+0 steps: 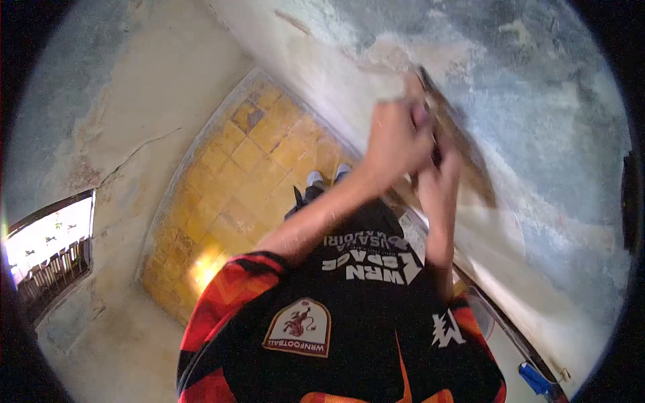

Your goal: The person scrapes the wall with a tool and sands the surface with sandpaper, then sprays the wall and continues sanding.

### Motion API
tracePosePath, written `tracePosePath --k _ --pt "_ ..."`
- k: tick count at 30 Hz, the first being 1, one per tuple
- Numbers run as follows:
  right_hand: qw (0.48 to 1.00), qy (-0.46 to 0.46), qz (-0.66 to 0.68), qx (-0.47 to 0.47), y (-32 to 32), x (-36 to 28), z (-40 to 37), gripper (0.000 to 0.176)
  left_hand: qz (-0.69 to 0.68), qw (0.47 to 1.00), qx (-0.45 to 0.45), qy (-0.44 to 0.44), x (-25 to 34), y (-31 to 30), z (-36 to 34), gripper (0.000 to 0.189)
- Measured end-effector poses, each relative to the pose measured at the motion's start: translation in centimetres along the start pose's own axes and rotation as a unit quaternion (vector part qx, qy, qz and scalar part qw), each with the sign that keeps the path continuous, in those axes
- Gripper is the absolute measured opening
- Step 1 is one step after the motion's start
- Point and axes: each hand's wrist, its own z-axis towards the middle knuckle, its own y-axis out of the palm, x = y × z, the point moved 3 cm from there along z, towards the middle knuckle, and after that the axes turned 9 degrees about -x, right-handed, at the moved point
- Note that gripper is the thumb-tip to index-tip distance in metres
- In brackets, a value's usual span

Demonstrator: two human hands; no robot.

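Observation:
Pressed close together in front of the patchy wall are both hands, blurred by motion. My left hand (pixel 398 138) is closed in a fist near the upper part of a long, flat, dark-edged tool (pixel 463 148). Just right of it, and partly behind it, my right hand (pixel 441 185) is wrapped round the tool's dark handle. The tool lies along the wall, tilted from upper left to lower right. Whether my left hand grips the handle too is hidden by the overlap and blur.
A worn, blue-grey and cream wall (pixel 537 134) rises at the right. Yellow floor tiles (pixel 248 161) lie below, with feet (pixel 316 178) on them. At the left is a bright barred window (pixel 57 242). A blue object (pixel 534 378) sits at the lower right.

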Motion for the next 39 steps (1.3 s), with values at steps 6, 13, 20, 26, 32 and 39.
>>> tracePosePath --k 6,13,20,26,32,39 --pt "0.994 0.050 0.082 0.044 0.4 0.1 -2.1 0.045 -0.045 0.997 -0.028 0.058 -0.1 0.1 -0.5 0.020" --pt "0.991 0.048 0.108 0.061 0.6 0.5 -2.5 0.051 -0.071 0.993 -0.050 0.081 0.3 0.4 -0.1 0.007" --pt "0.985 0.133 0.109 0.007 -0.3 0.1 -1.9 0.050 -0.059 0.990 -0.048 0.122 -0.1 0.3 -0.1 0.014" --pt "0.978 0.146 0.146 0.021 0.2 -0.1 -2.4 0.048 -0.032 0.993 -0.047 0.103 0.3 0.1 -0.2 0.016" --pt "0.998 0.059 -0.007 0.007 0.2 1.0 -0.9 0.049 -0.016 0.996 -0.042 0.078 0.0 -1.2 0.9 0.014" --pt "0.991 0.102 0.088 0.022 0.3 0.7 -1.7 0.050 -0.032 0.993 -0.069 0.087 -0.1 -0.2 0.0 0.013"
